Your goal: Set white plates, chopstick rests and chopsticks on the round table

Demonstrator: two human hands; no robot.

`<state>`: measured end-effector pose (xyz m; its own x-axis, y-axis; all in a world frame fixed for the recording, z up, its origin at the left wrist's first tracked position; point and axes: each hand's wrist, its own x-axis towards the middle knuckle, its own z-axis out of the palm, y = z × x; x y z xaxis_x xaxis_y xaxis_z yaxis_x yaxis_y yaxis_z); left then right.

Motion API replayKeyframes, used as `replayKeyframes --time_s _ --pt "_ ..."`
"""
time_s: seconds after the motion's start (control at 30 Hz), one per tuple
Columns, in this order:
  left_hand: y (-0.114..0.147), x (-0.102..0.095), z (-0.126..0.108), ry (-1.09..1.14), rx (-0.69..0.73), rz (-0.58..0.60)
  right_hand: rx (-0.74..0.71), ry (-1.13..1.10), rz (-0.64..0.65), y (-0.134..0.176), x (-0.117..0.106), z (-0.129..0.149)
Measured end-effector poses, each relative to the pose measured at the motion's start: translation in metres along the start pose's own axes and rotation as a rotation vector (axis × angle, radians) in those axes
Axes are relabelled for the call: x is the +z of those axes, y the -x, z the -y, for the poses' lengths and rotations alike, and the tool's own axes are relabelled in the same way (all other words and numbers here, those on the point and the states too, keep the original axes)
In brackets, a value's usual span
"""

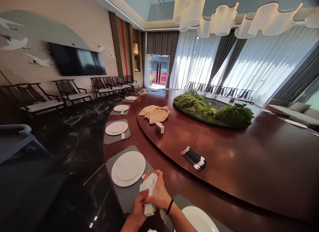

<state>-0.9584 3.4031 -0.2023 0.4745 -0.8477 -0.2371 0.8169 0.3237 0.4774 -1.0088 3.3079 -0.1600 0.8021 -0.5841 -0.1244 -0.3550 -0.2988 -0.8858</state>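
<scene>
Both of my hands are together above the table's near edge, around a stack of small white chopstick rests (149,183). My left hand (138,205) grips the stack from the left and below. On the other side, my right hand (159,193), with a black band at the wrist, has its fingers wrapped round it. Just beyond them lies a white plate set (128,167), a smaller plate on a larger one, on a grey placemat (124,199). A small white piece beside that plate is partly hidden by my fingers. Another white plate (198,218) is cut off below.
On the raised turntable (224,159) lie black chopsticks with light ends (193,158), folded tan napkins (155,114) and a small white-sided holder (159,127). A mossy centrepiece (211,107) fills its middle. Further plate settings (116,128) follow the left rim; a chair (15,139) stands left.
</scene>
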Motion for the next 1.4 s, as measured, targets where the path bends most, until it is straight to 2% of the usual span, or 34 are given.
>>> replayKeyframes --time_s 0.07,0.17,0.23,0.33,0.4,0.5,0.63,0.8,0.93,1.03,1.1,1.17,1.27,1.33,1.4 --pt "0.025 -0.032 -0.057 0.107 0.036 -0.005 0.003 0.174 0.082 -0.001 0.056 0.049" --pt "0.054 -0.070 -0.133 0.302 0.232 0.086 -0.076 0.357 0.216 -0.012 0.121 0.113" --pt "0.065 -0.094 -0.178 0.357 0.332 0.147 -0.223 0.383 0.311 -0.031 0.152 0.147" --pt "0.068 -0.132 -0.239 0.347 0.420 0.260 -0.472 0.270 0.447 -0.079 0.185 0.183" --pt "0.063 -0.159 -0.278 0.341 0.457 0.322 -0.542 0.163 0.503 -0.119 0.206 0.199" --pt "0.045 -0.196 -0.338 0.330 0.491 0.365 -0.533 0.016 0.559 -0.182 0.245 0.216" --pt "0.017 -0.235 -0.424 0.285 0.454 0.372 -0.527 -0.197 0.743 -0.268 0.306 0.250" --pt "-0.018 -0.267 -0.533 0.248 0.425 0.365 -0.779 -0.172 0.841 -0.381 0.371 0.326" --pt "-0.057 -0.297 -0.613 0.313 0.466 0.413 -0.869 -0.152 1.054 -0.480 0.434 0.380" --pt "-0.095 -0.331 -0.681 0.374 0.536 0.465 -0.844 -0.164 1.104 -0.556 0.491 0.405" --pt "-0.125 -0.357 -0.736 0.280 0.455 0.505 -0.780 -0.174 1.077 -0.605 0.523 0.415" --pt "-0.159 -0.381 -0.796 0.143 0.307 0.542 -0.678 -0.195 1.025 -0.652 0.547 0.424" --pt "-0.221 -0.403 -0.878 0.095 0.157 0.583 -0.500 -0.262 0.932 -0.718 0.565 0.439" --pt "-0.268 -0.411 -0.920 0.144 0.090 0.621 -0.413 -0.325 0.880 -0.760 0.567 0.449" --pt "-0.317 -0.418 -0.952 0.200 0.019 0.625 -0.365 -0.368 0.844 -0.802 0.565 0.459"
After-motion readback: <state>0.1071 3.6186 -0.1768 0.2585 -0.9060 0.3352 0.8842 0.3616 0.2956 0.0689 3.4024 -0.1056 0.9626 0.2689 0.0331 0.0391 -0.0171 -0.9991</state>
